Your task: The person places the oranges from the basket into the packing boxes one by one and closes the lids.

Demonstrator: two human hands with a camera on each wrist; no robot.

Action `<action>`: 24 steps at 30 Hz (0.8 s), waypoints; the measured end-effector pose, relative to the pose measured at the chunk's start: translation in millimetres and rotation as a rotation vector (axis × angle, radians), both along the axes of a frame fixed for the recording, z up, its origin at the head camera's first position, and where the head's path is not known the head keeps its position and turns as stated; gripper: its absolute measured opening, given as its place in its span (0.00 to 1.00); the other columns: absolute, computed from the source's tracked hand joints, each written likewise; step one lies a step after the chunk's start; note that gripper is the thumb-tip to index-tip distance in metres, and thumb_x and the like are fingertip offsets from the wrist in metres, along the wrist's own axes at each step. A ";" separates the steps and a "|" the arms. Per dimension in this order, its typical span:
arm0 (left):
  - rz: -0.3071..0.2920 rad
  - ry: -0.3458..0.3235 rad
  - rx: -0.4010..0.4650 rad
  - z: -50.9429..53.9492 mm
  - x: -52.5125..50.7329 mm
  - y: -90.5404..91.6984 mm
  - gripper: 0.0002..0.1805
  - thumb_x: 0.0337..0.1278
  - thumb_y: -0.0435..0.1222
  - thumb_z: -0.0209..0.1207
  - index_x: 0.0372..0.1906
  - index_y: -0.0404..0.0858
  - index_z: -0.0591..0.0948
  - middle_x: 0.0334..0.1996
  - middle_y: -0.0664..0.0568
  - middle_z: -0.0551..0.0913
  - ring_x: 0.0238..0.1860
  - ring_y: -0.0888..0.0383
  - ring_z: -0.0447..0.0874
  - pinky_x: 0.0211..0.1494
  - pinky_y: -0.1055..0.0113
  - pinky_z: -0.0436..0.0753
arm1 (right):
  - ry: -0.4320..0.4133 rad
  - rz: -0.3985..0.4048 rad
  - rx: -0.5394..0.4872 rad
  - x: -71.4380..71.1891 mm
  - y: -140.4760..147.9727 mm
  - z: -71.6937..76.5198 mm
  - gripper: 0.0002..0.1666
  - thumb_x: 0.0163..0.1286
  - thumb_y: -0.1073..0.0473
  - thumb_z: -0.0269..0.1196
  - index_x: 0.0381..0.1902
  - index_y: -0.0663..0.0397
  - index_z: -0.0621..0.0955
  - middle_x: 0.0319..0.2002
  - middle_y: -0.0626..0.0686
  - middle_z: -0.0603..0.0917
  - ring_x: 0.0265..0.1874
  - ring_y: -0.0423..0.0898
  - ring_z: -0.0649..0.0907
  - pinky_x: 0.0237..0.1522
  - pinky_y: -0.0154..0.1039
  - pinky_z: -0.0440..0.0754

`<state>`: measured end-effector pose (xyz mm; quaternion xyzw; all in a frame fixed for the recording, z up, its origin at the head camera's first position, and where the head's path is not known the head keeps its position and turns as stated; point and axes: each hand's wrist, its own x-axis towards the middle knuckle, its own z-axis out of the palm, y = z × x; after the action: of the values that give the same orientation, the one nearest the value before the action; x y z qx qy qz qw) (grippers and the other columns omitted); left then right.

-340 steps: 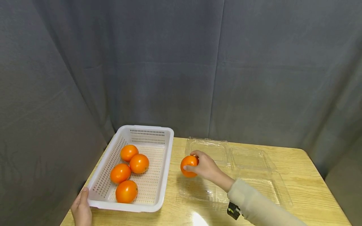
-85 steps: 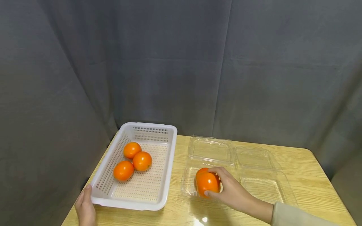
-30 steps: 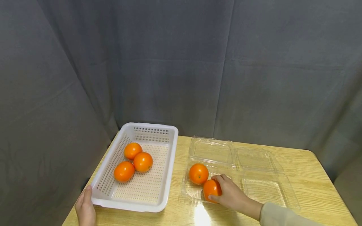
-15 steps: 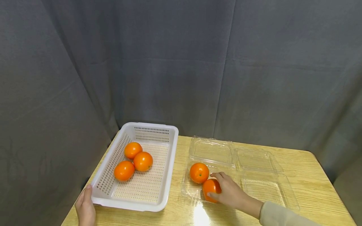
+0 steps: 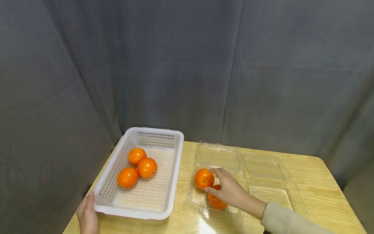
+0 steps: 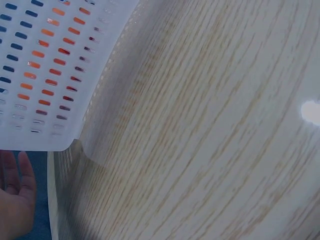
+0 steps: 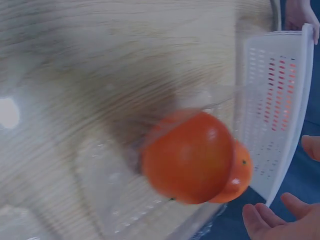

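The left hand (image 5: 88, 216) grips the near left corner of a white perforated basket (image 5: 174, 182); in the left wrist view that hand (image 6: 16, 197) shows below the basket (image 6: 37, 135). Three orange fruits (image 5: 147, 167) lie together in the basket. Two more stand in the left clear clamshell box (image 5: 193, 196): one farther back (image 5: 204, 179), one nearer (image 5: 217, 202). Over them the right hand (image 5: 229, 190) is spread, thumb and fingers apart, beside the back fruit; contact cannot be told. In the right wrist view the right hand (image 7: 287, 220) has parted fingers, and nothing shows within them.
A second clear clamshell box (image 5: 274, 195) lies open on the right, beside the first. Both lids (image 5: 219, 156) lean back toward the table's rear edge. The wooden table (image 5: 327, 195) extends to the right. Grey curtain (image 5: 175, 81) hangs behind and at both sides.
The right hand has let go of the nearer fruit in the box and moved up and left toward the back one. Earlier, another fruit left the basket for the box. The left hand stays at the corner.
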<state>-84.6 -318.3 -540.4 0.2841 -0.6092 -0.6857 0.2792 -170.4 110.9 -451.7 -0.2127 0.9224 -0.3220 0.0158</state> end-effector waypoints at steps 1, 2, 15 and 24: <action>-0.003 -0.006 -0.006 0.1 0.0 -0.4 0.17 0.75 0.44 0.48 0.29 0.62 0.82 0.29 0.77 0.80 0.37 0.76 0.75 0.45 0.84 0.67 | 0.007 0.006 -0.004 -0.4 -3.1 1.7 0.36 0.59 0.51 0.74 0.61 0.59 0.76 0.57 0.56 0.78 0.58 0.57 0.77 0.59 0.56 0.76; -0.005 -0.010 -0.009 0.2 0.1 -0.9 0.17 0.75 0.44 0.47 0.29 0.62 0.82 0.29 0.77 0.80 0.37 0.76 0.75 0.45 0.84 0.67 | 0.008 0.013 -0.011 -0.8 -6.5 3.3 0.36 0.60 0.51 0.74 0.61 0.59 0.75 0.57 0.56 0.78 0.57 0.57 0.78 0.58 0.56 0.77; 0.003 0.018 0.026 -3.2 1.1 -1.1 0.17 0.75 0.43 0.49 0.29 0.62 0.83 0.29 0.75 0.82 0.37 0.76 0.76 0.45 0.84 0.67 | -0.002 0.152 -0.044 -5.7 -53.7 15.8 0.36 0.64 0.50 0.70 0.65 0.59 0.72 0.61 0.58 0.75 0.60 0.57 0.75 0.60 0.54 0.75; 0.010 0.011 0.052 -2.8 -0.1 -1.3 0.17 0.73 0.44 0.50 0.27 0.63 0.82 0.29 0.76 0.81 0.37 0.77 0.76 0.45 0.86 0.67 | -0.047 0.191 -0.048 -2.3 -87.0 27.5 0.36 0.66 0.45 0.67 0.66 0.55 0.71 0.62 0.55 0.74 0.59 0.53 0.77 0.58 0.52 0.77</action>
<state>-84.7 -319.5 -543.2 0.2907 -0.5881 -0.7014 0.2786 -172.7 23.8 -424.2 -0.2921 0.8893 -0.3461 0.0629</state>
